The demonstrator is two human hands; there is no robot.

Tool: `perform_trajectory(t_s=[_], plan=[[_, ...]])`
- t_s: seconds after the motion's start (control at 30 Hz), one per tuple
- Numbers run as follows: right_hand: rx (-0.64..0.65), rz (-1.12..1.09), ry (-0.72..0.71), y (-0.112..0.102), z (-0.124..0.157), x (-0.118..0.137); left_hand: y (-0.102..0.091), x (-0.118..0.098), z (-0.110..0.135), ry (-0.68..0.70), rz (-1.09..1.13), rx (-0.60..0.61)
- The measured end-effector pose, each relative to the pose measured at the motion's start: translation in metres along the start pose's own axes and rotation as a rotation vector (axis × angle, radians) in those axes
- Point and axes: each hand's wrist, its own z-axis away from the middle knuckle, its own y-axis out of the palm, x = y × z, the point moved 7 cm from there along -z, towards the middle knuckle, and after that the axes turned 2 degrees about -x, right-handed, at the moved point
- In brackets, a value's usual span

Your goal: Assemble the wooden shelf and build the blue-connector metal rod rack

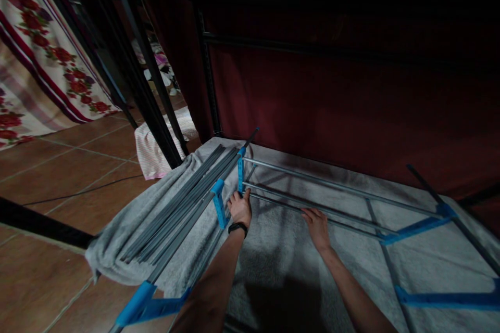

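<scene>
My left hand (239, 211), with a black band on the wrist, is closed around the lower end of an upright blue plastic connector (240, 173), where the thin grey metal tubes meet it. My right hand (317, 229) has its fingers over the lowest grey tube (344, 225), a short way along from the connector; the underside of that grip is hidden. Above it run a middle tube (297, 199) and a top tube (312, 177). Their far ends reach a slanted blue connector (420, 226) on the right. Another blue connector (219, 203) stands just left of my left hand.
A bundle of loose grey tubes (183, 208) lies on the grey blanket (273, 255) to the left. More blue connectors are at the lower left (144, 304) and lower right (449, 299). Black frame posts (136, 78) and a dark red cloth (332, 109) enclose the surface.
</scene>
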Motion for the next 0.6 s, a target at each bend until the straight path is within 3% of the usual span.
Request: perform_trajectory(t_s=[0.43, 0.6], plan=[[0.005, 0.010, -0.002, 0.0000, 0.0018, 0.0023, -0.0016, 0.0014, -0.0030, -0.032, 0.077, 0.002], [-0.085, -0.038, -0.026, -0.0085, 0.0090, 0.0072, -0.0012, 0.0027, -0.0027, -0.041, 0.091, -0.011]])
